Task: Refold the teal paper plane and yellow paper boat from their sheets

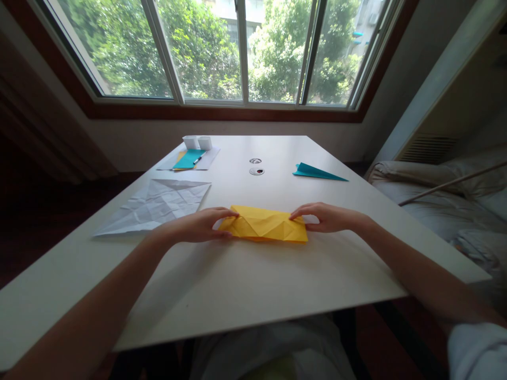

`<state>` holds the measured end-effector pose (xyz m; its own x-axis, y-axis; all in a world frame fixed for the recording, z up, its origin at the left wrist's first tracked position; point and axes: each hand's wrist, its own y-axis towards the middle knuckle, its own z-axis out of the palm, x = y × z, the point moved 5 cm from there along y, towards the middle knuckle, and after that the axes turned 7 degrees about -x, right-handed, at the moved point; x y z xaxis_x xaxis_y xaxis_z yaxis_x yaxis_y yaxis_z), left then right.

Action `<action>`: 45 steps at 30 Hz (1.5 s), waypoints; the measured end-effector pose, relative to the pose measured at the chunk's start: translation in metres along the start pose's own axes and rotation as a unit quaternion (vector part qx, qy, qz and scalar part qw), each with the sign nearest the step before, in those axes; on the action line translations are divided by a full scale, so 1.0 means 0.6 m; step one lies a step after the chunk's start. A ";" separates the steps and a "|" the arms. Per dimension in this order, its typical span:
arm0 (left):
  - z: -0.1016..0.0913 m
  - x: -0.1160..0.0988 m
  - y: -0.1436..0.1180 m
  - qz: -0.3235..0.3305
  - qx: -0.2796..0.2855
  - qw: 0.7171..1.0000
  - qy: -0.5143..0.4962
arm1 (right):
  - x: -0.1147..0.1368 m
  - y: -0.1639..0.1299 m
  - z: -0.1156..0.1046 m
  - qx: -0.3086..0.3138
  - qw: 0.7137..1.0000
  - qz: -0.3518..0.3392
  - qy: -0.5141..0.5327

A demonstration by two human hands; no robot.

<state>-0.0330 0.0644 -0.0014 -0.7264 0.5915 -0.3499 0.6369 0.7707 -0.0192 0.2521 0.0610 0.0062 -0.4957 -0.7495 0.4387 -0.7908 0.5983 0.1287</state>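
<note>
Left hand and right hand are holding opposite ends of a folded yellow paper, fingers and thumbs closing narrowly on it. I am positioning this paper lengthwise across the near half of the white table, centrally in front of my body. With the left, I am pressing fingertips onto the upper face and placing the thumb at the lower left edge. With the right, I am resting fingertips on the upper right face; its thumb is lying at the right edge. A creased white sheet is lying just beyond my left forearm. Farther out, a folded teal paper is lying to the right, and two round discs are lying near the middle. At the far left, two white containers are standing near a teal sheet and a pen.
</note>
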 end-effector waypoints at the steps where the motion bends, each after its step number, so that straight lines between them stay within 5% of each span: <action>1: 0.001 -0.002 0.002 0.003 -0.003 1.000 -0.001 | 0.000 0.000 0.002 0.007 1.000 -0.001 -0.001; 10: 0.027 -0.042 0.032 0.061 -0.071 0.992 0.085 | 0.017 0.015 0.016 -0.026 0.993 0.011 -0.119; 17: 0.057 -0.099 0.038 0.114 -0.087 0.987 0.070 | 0.045 0.034 0.067 -0.065 0.988 -0.024 -0.139; 30: 0.075 -0.125 0.049 0.002 -0.111 0.987 0.119 | 0.063 0.043 0.083 -0.086 0.989 0.041 -0.115; 45: 0.081 -0.094 0.036 -0.089 -0.041 0.983 0.153 | 0.032 0.038 0.087 -0.022 0.976 0.150 -0.157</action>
<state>0.0343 0.0359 -0.0278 -0.8759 0.4799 -0.0500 0.4793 0.8773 0.0255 0.2057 0.0452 -0.0289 -0.7935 -0.5843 0.1700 -0.5804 0.8107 0.0773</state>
